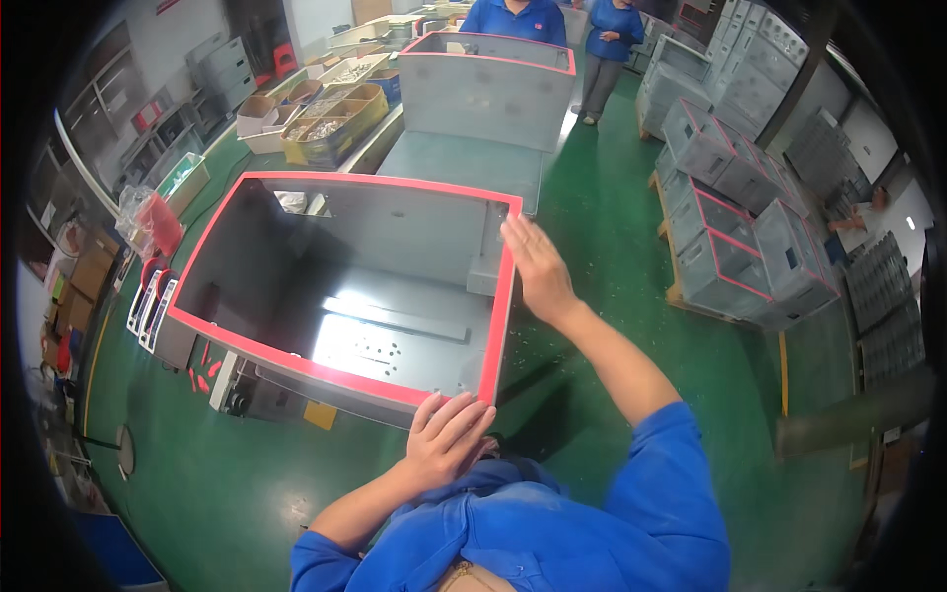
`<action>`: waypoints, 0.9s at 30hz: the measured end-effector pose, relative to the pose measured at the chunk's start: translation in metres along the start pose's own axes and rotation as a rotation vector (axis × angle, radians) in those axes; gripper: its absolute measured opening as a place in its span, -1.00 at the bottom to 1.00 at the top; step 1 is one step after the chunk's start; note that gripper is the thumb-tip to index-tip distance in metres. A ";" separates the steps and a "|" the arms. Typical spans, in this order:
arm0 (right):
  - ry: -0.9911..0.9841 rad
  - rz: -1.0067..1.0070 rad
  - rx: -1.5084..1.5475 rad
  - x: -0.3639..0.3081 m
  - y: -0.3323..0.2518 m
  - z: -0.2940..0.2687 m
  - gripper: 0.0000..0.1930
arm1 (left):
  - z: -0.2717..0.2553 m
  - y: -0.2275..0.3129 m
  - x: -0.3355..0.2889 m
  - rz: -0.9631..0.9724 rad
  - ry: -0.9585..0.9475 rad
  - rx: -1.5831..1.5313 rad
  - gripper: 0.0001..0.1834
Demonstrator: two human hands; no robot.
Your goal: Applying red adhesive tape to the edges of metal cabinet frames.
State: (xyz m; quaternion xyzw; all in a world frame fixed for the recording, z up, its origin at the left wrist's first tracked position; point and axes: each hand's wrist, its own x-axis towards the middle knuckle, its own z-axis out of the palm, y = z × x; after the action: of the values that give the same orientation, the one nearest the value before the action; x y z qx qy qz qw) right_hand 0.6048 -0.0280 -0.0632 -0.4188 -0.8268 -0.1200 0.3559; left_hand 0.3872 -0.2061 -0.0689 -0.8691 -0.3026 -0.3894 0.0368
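The open grey metal cabinet [385, 296] with a red-edged rim lies straight ahead of the person, mouth up, its long axis running left to right. Both hands meet it at its right end. The left hand [449, 434] lies flat, fingers together, against the near right corner. The right hand [538, 271] reaches farther, fingers extended along the right rim near the far corner, gripping nothing. A green floor [631, 247] surrounds it.
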 end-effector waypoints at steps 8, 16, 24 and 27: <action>-0.075 -0.108 0.210 -0.074 -0.118 -0.071 -0.59 | 0.001 -0.003 -0.002 0.075 0.034 -0.097 -0.55; -0.042 -0.168 0.265 -0.089 -0.135 -0.083 -0.65 | 0.005 -0.011 -0.020 0.005 0.099 -0.199 -0.53; -0.025 -0.263 0.265 -0.082 -0.099 -0.068 -0.65 | 0.012 -0.013 -0.011 0.108 -0.003 0.016 -0.54; 0.003 -0.222 0.218 -0.060 -0.068 -0.051 -0.62 | 0.014 -0.012 -0.003 0.121 -0.005 0.160 -0.63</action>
State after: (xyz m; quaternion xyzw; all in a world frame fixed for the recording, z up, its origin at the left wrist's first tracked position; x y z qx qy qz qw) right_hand 0.6003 -0.1318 -0.0612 -0.2837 -0.8755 -0.0686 0.3851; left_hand 0.3884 -0.1937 -0.0823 -0.8810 -0.2797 -0.3591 0.1287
